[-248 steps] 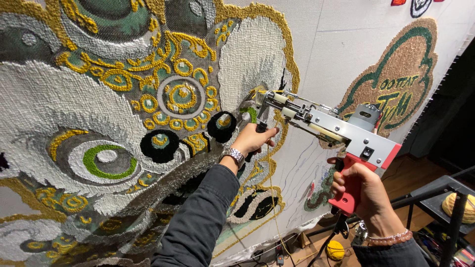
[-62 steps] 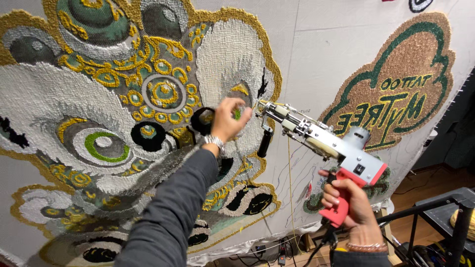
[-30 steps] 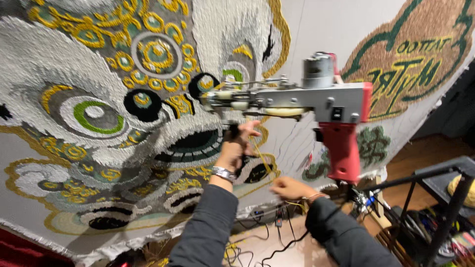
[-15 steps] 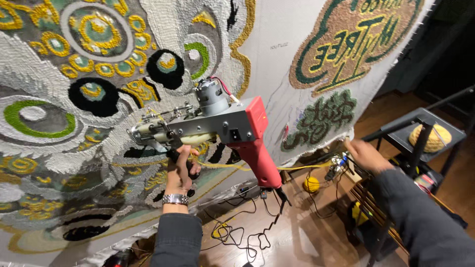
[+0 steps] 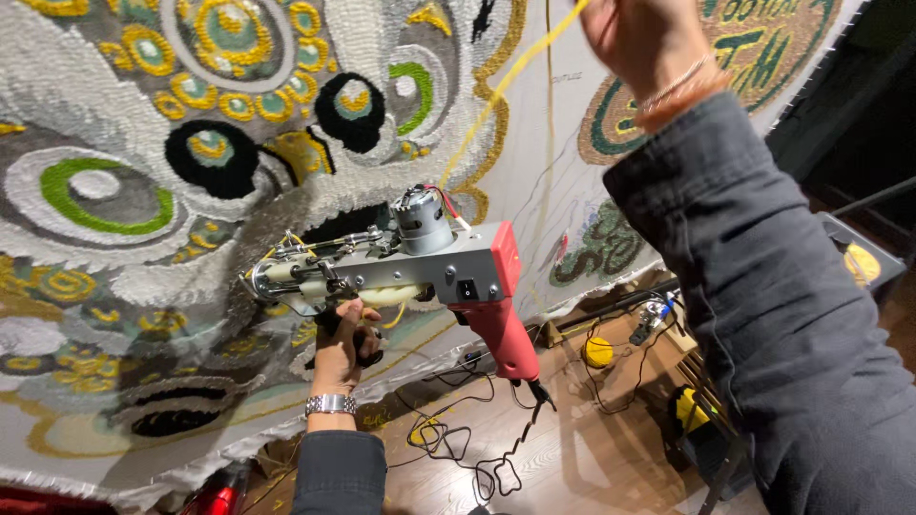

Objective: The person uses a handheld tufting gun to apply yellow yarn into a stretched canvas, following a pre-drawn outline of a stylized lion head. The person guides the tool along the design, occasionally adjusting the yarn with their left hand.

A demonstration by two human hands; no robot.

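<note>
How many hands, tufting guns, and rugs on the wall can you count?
Hands: 2 (left hand, right hand)
Tufting guns: 1 (tufting gun)
Rugs: 3 (big rug, round rug, small green rug)
Total: 6

Fuzzy woollen rug (image 5: pixel 124 114), metal-and-plastic tufting gun (image 5: pixel 420 272)

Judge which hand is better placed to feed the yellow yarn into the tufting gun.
Right. The right hand is raised with the yellow yarn running from it, while the left hand is occupied gripping the tufting gun from below.
</note>
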